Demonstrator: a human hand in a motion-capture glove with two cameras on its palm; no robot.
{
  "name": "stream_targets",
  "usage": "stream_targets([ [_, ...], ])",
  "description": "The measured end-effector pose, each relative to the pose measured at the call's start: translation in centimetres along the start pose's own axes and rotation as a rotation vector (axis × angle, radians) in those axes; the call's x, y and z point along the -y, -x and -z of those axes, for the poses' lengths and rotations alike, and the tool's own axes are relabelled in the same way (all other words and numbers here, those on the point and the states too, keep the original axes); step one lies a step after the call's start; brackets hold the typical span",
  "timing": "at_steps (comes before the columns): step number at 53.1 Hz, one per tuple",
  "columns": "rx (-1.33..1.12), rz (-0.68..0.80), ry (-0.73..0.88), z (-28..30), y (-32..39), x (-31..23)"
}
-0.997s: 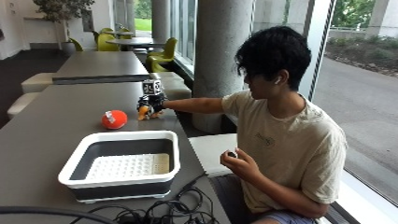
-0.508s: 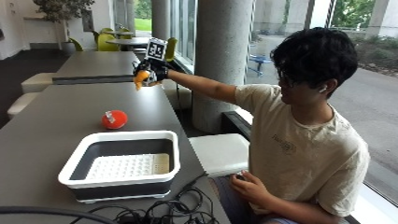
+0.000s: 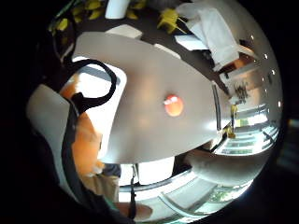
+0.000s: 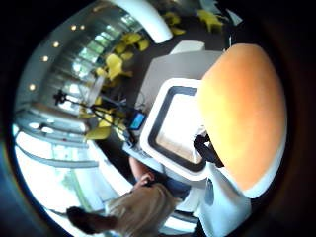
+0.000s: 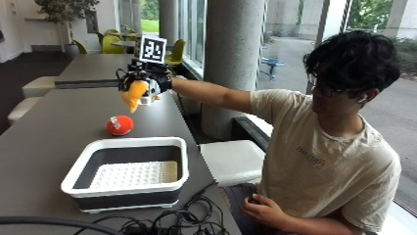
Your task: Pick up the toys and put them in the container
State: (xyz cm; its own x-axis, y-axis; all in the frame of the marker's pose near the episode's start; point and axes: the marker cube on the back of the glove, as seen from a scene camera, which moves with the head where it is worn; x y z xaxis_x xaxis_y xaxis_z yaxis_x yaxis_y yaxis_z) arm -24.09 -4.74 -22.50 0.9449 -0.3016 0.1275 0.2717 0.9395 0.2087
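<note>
Since half a second ago the raised arm has swung back toward the person, so the gloved right hand (image 5: 145, 84) now hangs high over the long grey table (image 5: 45, 147), roughly above its right edge, well clear of the surface. Fingers are curled round a soft orange-and-white plush toy (image 5: 135, 95), which dangles below the palm; in the thumb-side palm view the toy's orange bulge (image 4: 244, 113) fills much of the frame.

Round red-orange ball toy with a white patch (image 5: 120, 125) rests on the table at about 7 o'clock from the hand in the outside view, apart from everything else.

White-rimmed, dark-walled rectangular plastic container with a perforated white floor (image 5: 127, 172) sits at 6 o'clock from the ball, near the table's front end. Nothing inside it.

Tangle of black cables (image 5: 176, 220) lies just in front of the container. Bare left hand (image 5: 261, 211) rests low by the person's lap.
</note>
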Motion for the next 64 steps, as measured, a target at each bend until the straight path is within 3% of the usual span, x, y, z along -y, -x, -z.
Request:
stream_targets([
  [5,0.019,0.027,0.093,-1.8,3.5,1.4],
  [10,0.035,-0.089,0.198,-3.3,5.5,1.5],
  [21,0.046,0.061,0.288,-3.6,5.2,1.5],
  [45,0.037,0.032,0.173,-2.6,3.6,0.1],
  [64,-0.009,0.001,0.234,-6.4,3.5,-0.2],
])
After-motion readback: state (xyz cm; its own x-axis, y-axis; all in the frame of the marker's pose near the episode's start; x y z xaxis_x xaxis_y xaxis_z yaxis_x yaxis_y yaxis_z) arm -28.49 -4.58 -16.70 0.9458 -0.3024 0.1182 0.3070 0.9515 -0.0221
